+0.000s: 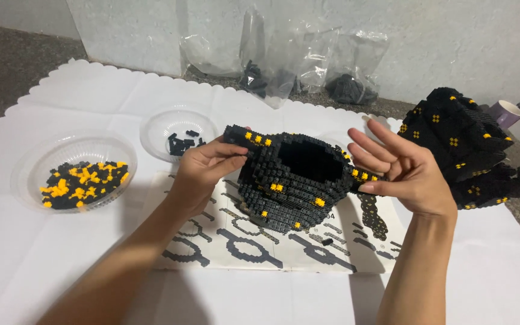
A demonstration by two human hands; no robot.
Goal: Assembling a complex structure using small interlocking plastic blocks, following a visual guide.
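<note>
While both hands steady it from either side, a hollow black block model (293, 180) with scattered yellow studs sits tilted over a printed instruction sheet (260, 250) on the white-covered worktop (61, 265). The left hand (203, 171) pinches the model's left projecting edge, its fingers (230, 157) closed on the blocks. The right hand (401, 171) presses its thumb against the model's right edge, while its other fingers (374, 141) are spread open and lifted clear.

Built of many tiny press-fit blocks, the model looks stiff but brittle. The thin projecting edges seem likely to snap off, so the thicker lower wall around the opening looks the safer hold.

To the model's left stand a clear bowl of black and yellow blocks (82, 180) and a smaller bowl of black blocks (182, 141). To the model's right rests a second finished black section (461, 147). Behind the model lie clear plastic bags (290, 60).
</note>
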